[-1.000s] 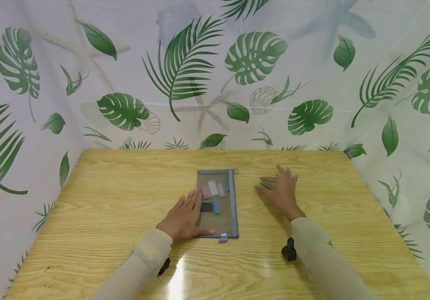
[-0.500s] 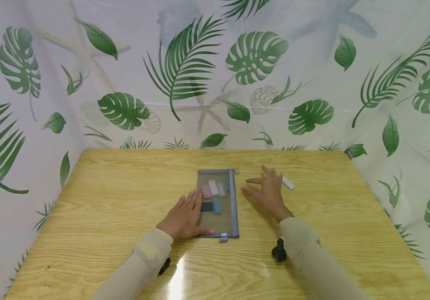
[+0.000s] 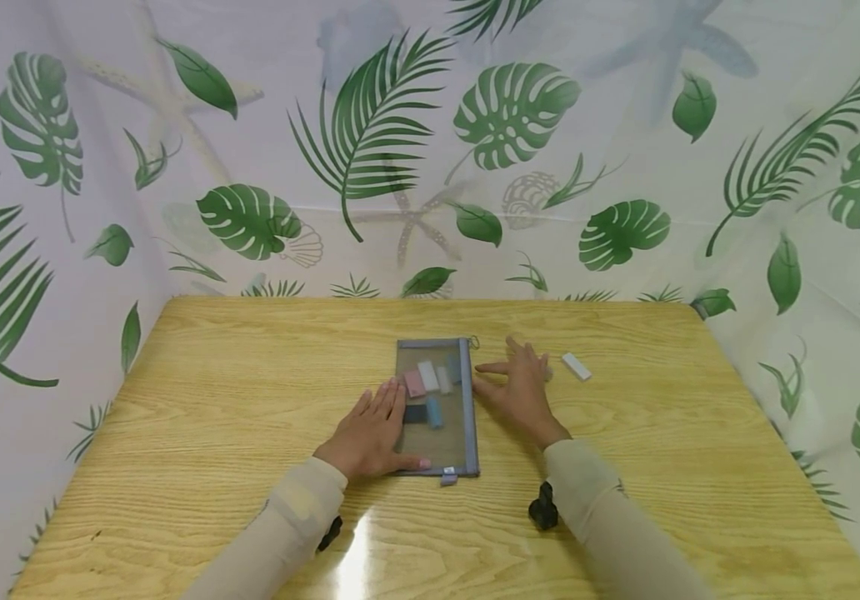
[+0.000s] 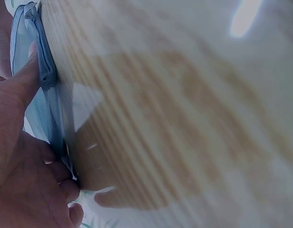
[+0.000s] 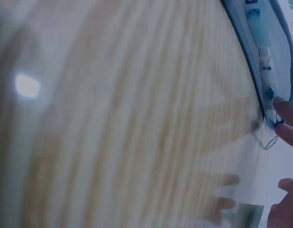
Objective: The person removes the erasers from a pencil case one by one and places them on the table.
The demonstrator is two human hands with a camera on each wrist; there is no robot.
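Observation:
A mesh zipper pouch (image 3: 441, 450) with a blue-grey border lies flat on the table. Through the mesh show pink (image 3: 414, 383), white (image 3: 427, 376), blue (image 3: 434, 412) and dark pieces. My left hand (image 3: 362, 435) rests with straight fingers on its left side, thumb at the near edge; the left wrist view shows that thumb against the pouch (image 4: 45, 61). Thumb and index finger of my right hand (image 3: 522, 396) are spread at the zipper edge. In the right wrist view two fingertips (image 5: 279, 105) are at the pouch corner by a metal ring (image 5: 268, 143).
A small white block (image 3: 576, 367) lies on the table (image 3: 647, 417) right of my right hand. Another pale greenish piece (image 3: 547, 372) is partly hidden behind that hand. Leaf-patterned cloth (image 3: 400, 250) stands around the table's back and sides.
My right hand has moved left, from the small pieces to the pouch's zipper edge, uncovering the white block. My left hand and the pouch have stayed in place.

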